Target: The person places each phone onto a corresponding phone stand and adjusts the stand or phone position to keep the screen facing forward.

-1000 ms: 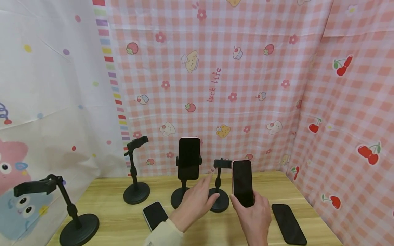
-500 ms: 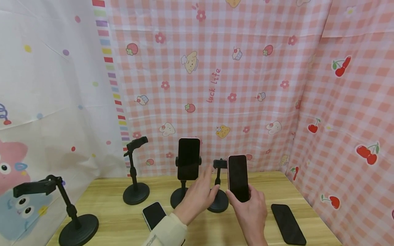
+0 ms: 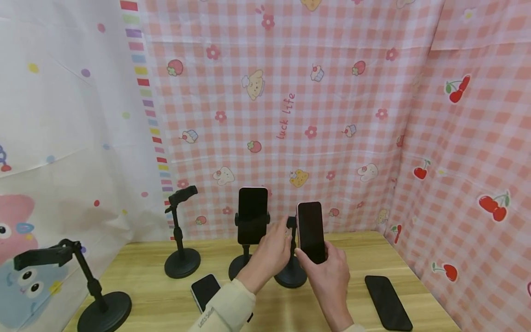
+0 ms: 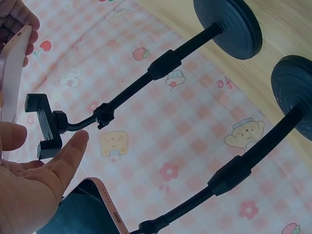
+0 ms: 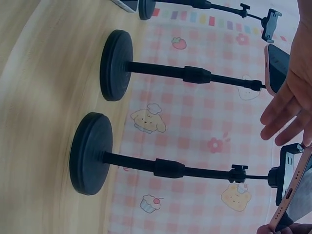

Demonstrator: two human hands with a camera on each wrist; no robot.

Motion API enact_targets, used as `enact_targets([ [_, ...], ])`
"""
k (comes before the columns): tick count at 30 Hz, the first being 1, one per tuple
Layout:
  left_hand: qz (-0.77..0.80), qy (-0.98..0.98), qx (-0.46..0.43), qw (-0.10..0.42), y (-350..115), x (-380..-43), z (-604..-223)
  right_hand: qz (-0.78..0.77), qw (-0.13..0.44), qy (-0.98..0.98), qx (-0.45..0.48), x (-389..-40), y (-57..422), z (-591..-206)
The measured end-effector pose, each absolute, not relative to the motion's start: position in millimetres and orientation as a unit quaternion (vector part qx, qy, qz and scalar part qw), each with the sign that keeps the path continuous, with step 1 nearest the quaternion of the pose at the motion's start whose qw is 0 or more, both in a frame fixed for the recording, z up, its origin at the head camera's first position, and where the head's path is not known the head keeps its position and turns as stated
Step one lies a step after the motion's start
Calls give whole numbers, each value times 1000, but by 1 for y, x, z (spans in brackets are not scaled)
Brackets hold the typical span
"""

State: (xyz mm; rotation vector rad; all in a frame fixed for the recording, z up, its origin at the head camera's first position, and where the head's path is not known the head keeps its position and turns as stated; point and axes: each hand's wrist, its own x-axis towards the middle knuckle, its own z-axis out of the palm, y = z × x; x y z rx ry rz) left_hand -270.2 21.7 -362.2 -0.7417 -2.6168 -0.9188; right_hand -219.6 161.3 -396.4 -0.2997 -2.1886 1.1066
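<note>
My right hand [image 3: 329, 279] grips a pink-edged smartphone [image 3: 311, 230] by its lower part, upright, dark screen towards me. Right behind that phone is the clamp [image 4: 46, 122] of a black phone stand, whose round base [image 3: 292, 275] rests on the table. My left hand [image 3: 269, 251] is beside this clamp with its fingers extended, fingertips close to the clamp's lower end in the left wrist view. To its left, a second phone [image 3: 252, 216] sits upright in another stand's clamp. In the right wrist view the held phone [image 5: 292, 190] overlaps the clamp.
Two more black stands, one farther back [image 3: 182, 263] and one nearer [image 3: 104, 311], stand on the left with nothing in their clamps. A white-edged phone [image 3: 205, 291] and a black phone [image 3: 388, 302] lie on the wooden table [image 3: 286, 311]. Patterned cloth [image 3: 332, 101] hangs behind.
My right hand has moved the phone left and slightly up, so it now covers most of the clamp. The left hand has moved slightly up, nearer the clamp.
</note>
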Motion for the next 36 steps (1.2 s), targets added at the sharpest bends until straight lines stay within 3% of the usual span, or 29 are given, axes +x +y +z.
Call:
enact_targets([
  [31,-396,-858,-277,175,22,-287,-356,433,315,-840,-84,-236,155,-385],
  [36,-407,-856,-278,159,23,-289,-354,435,311,-840,-91,-241,157,-384],
])
